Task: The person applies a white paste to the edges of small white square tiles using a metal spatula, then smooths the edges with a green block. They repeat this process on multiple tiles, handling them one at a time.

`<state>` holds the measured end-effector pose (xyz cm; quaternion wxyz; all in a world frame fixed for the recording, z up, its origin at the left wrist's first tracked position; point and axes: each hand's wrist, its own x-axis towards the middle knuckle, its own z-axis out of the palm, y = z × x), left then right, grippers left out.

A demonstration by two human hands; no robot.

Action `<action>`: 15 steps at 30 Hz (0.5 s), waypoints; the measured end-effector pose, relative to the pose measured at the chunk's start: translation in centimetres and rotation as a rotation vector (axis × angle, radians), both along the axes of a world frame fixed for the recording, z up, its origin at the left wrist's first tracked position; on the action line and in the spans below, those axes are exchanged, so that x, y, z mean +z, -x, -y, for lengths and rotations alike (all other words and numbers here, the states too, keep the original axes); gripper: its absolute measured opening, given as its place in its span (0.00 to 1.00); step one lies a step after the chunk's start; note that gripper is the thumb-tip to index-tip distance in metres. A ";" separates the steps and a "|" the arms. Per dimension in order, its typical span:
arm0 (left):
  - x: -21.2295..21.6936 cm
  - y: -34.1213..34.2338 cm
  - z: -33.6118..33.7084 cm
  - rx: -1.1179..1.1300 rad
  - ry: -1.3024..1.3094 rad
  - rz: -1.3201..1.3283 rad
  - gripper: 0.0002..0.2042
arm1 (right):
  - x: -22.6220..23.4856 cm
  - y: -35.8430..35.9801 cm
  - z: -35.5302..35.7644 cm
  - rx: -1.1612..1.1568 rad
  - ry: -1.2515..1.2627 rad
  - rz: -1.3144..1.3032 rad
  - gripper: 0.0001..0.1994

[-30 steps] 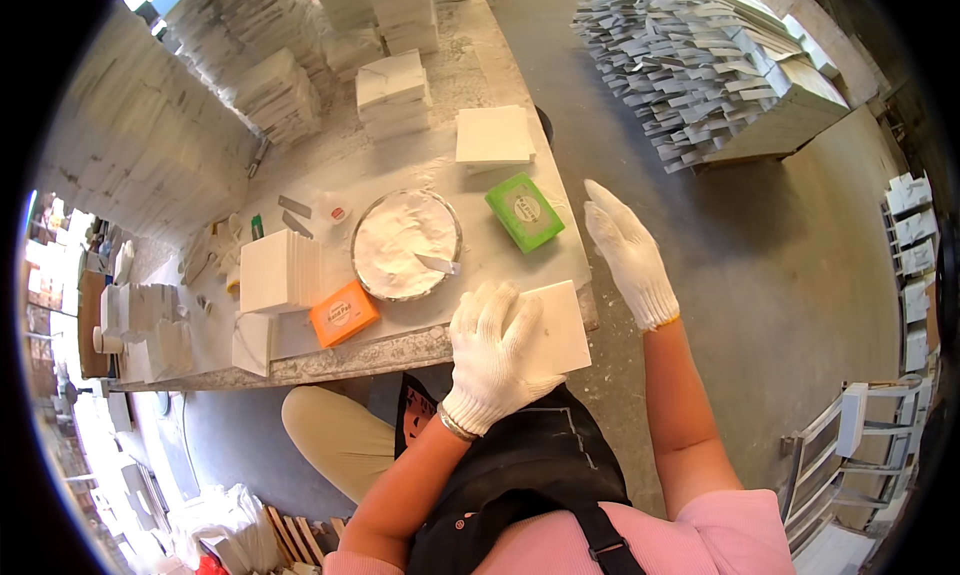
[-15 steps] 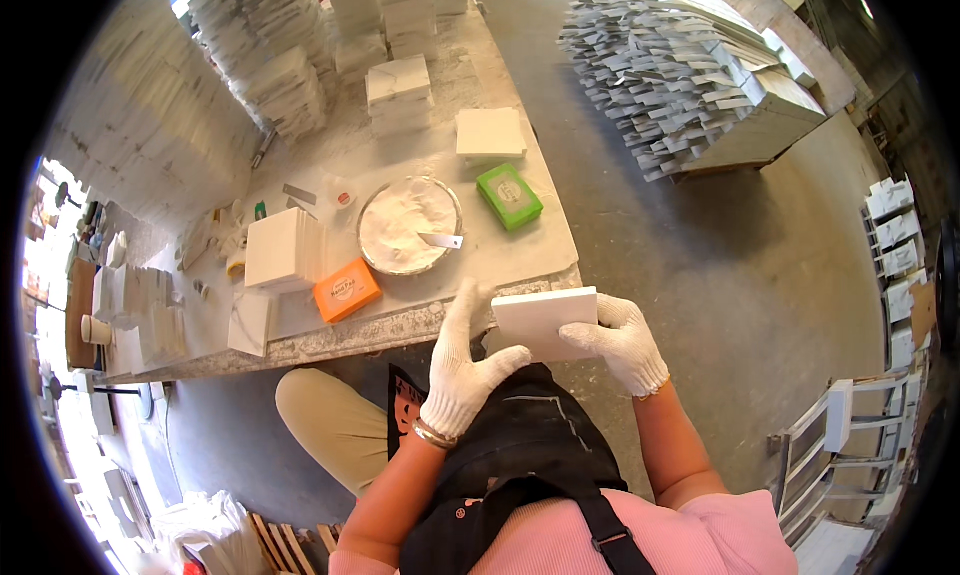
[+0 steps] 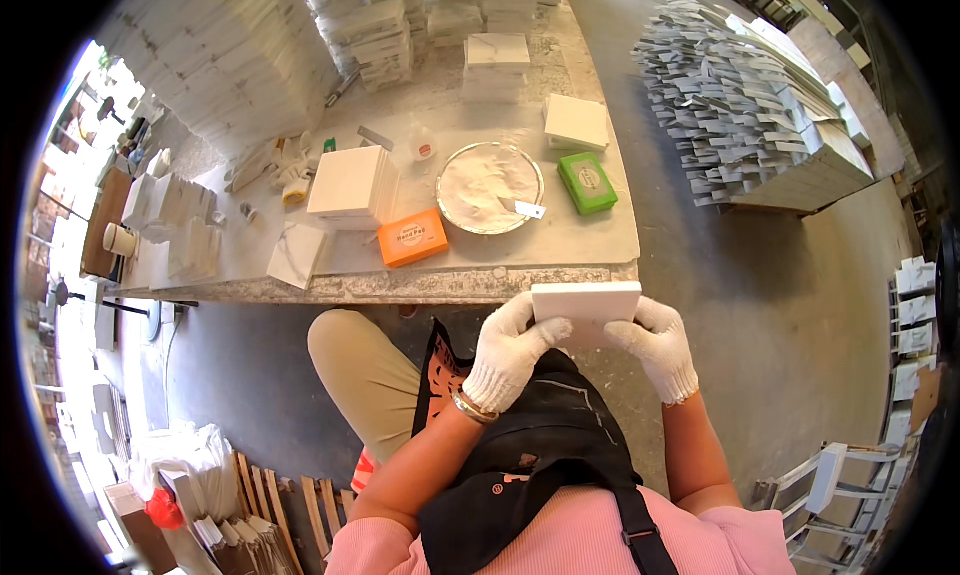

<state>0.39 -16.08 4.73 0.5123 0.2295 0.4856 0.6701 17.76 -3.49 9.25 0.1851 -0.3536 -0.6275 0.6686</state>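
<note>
Both hands wear white knit gloves. A white square tile (image 3: 588, 310) is held upright in front of me, just off the table's front edge. My left hand (image 3: 512, 350) grips its left side with the thumb across the near face. On the opposite side my right hand (image 3: 655, 347) pinches it, thumb also on the near face; the fingers behind the tile are hidden. Beyond it on the table stands a round bowl (image 3: 462, 218) of white powder or paste with a flat scraper (image 3: 528, 209) in it. An orange hand pad block (image 3: 412, 238) and a green one (image 3: 587, 184) flank the bowl.
The table (image 3: 420, 289) holds a tile stack (image 3: 345, 183), a marbled tile (image 3: 296, 254), a stack at the right (image 3: 577, 122) and tall stacks (image 3: 220, 60) behind. On the floor at right stands a crate heaped with grey strips (image 3: 720, 125); a metal rack (image 3: 830, 485) sits nearer.
My left hand has come in from beside the tile and closed on its left side. My right hand keeps its hold. The view has shifted, so the table sits farther right in it.
</note>
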 end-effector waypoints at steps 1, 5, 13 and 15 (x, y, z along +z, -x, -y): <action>0.0 0.0 -0.1 0.034 -0.023 0.067 0.17 | -0.9 -0.8 0.0 0.019 -0.037 0.077 0.13; -0.8 0.4 -0.6 0.099 -0.048 0.270 0.17 | -2.2 -3.1 0.5 0.064 -0.176 0.183 0.11; -1.5 -0.2 -1.4 0.086 -0.039 0.510 0.20 | -1.9 -4.5 -0.3 -0.144 -0.095 0.117 0.14; -1.9 -0.3 -1.3 0.097 -0.046 0.535 0.19 | -1.5 -3.8 -0.3 -0.167 -0.069 0.043 0.18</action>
